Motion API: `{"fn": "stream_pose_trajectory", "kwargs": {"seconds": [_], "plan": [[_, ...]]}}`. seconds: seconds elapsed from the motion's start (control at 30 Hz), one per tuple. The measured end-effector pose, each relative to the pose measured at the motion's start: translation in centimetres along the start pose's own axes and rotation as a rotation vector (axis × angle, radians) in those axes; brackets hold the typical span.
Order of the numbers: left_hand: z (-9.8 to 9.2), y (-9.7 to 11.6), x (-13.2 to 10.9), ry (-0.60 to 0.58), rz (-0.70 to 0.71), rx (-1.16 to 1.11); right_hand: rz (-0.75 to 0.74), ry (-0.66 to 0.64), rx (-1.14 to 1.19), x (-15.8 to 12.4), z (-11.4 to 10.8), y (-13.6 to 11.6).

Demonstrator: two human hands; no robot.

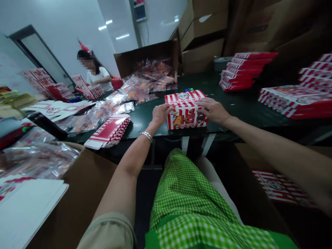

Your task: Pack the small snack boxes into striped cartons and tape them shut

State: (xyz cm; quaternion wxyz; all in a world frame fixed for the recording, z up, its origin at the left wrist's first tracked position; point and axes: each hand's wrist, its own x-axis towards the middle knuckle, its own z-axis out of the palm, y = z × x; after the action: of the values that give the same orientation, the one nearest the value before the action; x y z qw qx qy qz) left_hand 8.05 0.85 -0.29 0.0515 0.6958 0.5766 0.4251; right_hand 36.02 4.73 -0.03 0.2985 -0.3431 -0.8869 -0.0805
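Note:
A red-and-white striped cardboard food box (pixel 185 112) stands on the dark green table in front of me, its lid lying over the top. My left hand (pixel 160 113), with a silver bangle at the wrist, holds the box at its left upper edge, fingers bent against the side. Across the box, my right hand (pixel 213 110) grips the right upper edge, its fingers reaching over the top and front. Left of the box lies a stack of flat striped cartons (pixel 110 131). Behind the box is a small green-and-blue item (pixel 188 90).
Clear bags of orange-brown food (pixel 140 88) spill from an open brown carton (pixel 145 53). Stacked striped boxes (pixel 243 71) and more boxes (pixel 298 100) stand right. A co-worker (pixel 100 74) sits at the far left. An open carton (pixel 282 186) with striped boxes is below right.

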Motion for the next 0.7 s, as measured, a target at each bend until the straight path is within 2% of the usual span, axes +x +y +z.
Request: {"fn": "stream_pose_trajectory", "kwargs": {"seconds": [0.23,0.3,0.37,0.5,0.6,0.7], "plan": [[2.1,-0.9,-0.6,0.101,-0.003,-0.069,0.004,-0.035,0.019,0.0,-0.3,-0.1],[2.2,-1.1,-0.8,0.122,-0.004,-0.076,0.002,-0.040,0.024,-0.1,-0.5,-0.1],[1.5,-1.4,-0.6,0.061,0.043,-0.109,-0.004,-0.042,0.032,-0.1,-0.6,0.0],[-0.5,-2.1,0.3,-0.176,0.156,-0.199,-0.023,-0.046,0.038,-0.1,-0.6,0.1],[-0.8,-1.9,0.5,-0.138,0.106,-0.198,-0.012,-0.039,0.028,-0.1,-0.7,0.0],[0.0,-1.6,-0.2,-0.066,0.070,-0.221,-0.003,-0.038,0.023,-0.2,-0.7,-0.2]]}}
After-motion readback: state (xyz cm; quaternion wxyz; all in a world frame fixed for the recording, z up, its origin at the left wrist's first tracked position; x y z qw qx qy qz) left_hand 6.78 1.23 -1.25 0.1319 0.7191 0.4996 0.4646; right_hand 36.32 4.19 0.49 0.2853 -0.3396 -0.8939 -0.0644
